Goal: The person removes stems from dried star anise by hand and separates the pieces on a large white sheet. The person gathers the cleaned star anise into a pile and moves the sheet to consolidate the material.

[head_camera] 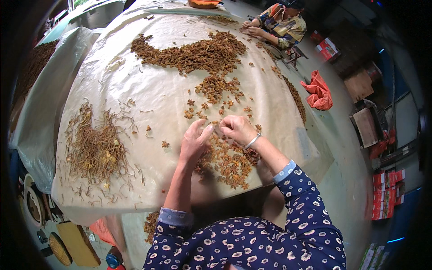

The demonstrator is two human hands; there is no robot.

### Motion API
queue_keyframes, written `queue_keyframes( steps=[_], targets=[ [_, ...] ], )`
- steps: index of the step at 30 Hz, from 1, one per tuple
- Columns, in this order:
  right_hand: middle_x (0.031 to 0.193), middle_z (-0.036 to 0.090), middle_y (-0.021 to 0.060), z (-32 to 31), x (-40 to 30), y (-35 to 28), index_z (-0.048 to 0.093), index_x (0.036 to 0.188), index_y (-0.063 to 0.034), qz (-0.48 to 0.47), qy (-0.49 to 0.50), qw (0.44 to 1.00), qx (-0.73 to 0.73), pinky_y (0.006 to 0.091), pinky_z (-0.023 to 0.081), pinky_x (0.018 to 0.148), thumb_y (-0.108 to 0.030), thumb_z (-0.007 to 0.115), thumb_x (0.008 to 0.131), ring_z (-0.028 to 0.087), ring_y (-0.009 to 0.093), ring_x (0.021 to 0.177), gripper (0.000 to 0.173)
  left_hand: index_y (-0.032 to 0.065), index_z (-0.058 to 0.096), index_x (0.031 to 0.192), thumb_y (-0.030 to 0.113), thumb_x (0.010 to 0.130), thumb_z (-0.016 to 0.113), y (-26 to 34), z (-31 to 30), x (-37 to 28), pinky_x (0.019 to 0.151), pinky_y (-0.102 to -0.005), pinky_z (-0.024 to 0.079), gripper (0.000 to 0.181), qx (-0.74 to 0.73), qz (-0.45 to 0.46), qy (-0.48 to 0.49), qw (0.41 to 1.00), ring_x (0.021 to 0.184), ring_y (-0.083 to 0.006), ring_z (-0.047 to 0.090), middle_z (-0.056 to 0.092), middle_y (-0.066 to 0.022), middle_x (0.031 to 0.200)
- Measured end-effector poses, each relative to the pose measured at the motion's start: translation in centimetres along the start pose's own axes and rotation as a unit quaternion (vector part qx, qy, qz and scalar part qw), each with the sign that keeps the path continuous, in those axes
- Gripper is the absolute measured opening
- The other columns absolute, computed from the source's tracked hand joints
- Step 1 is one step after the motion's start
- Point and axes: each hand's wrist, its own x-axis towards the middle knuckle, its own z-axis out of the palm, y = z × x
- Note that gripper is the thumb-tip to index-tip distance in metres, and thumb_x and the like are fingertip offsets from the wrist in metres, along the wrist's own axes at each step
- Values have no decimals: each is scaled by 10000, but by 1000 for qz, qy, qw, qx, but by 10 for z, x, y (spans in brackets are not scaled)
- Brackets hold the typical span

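My left hand (196, 140) is held over the near part of a plastic-covered table, its thumb and forefinger slightly apart. Close beside it, my right hand (238, 130) has curled fingers and a silver bangle (252, 141) at the wrist. Whether either hand holds something small is hidden by the fingers. Below and between them lies a spread of reddish-brown star anise (233, 167), reaching almost to the near table edge. Just beyond my fingertips are several loose star anise pods (204, 106), then a small heap of star anise (214, 88).
A larger star anise heap (192, 55) lies farther back on the plastic sheet (162, 182). At left is a pile of thin dry stalks (96, 145). Another person (281, 25) sits at the far right edge. A red plastic bag (318, 91) lies on the floor.
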Motion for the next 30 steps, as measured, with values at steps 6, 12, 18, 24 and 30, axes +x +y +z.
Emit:
queue_keyframes(
  steps=[6,12,18,24,30],
  targets=[
    [733,535,95,0,-13,-29,535,783,-55,-163,42,969,-179,374,492,554,-81,619,742,582,283,652,97,-13,579,954,129,881,587,-6,-1,-1,441,-183,351,160,-271,-43,-94,957,493,-39,419,518,13,658],
    [679,555,70,5,-9,-26,558,762,-49,-165,56,963,-207,339,472,476,-80,631,751,572,230,535,80,-11,584,910,99,867,575,-14,6,-2,476,-182,363,119,-203,12,-32,979,519,-47,448,548,2,678],
    [635,602,16,-2,-4,-52,631,798,-24,219,-212,906,294,206,422,425,-148,646,822,523,59,475,127,14,595,796,96,838,562,-13,-10,6,622,-374,477,98,231,182,161,942,670,-309,610,623,-173,754],
    [727,654,65,-12,51,21,656,871,-6,197,-73,965,156,232,484,508,-119,646,800,590,88,577,134,46,655,881,205,869,551,-23,5,-5,681,-413,488,190,303,146,-53,940,766,-333,619,627,-208,811],
    [1010,671,84,23,145,-31,638,1082,-37,-16,2,990,139,289,508,787,-202,592,869,638,177,900,273,41,634,1021,162,854,573,-7,-31,9,759,-370,476,215,301,233,238,894,884,-296,593,607,-153,929]
  ],
)
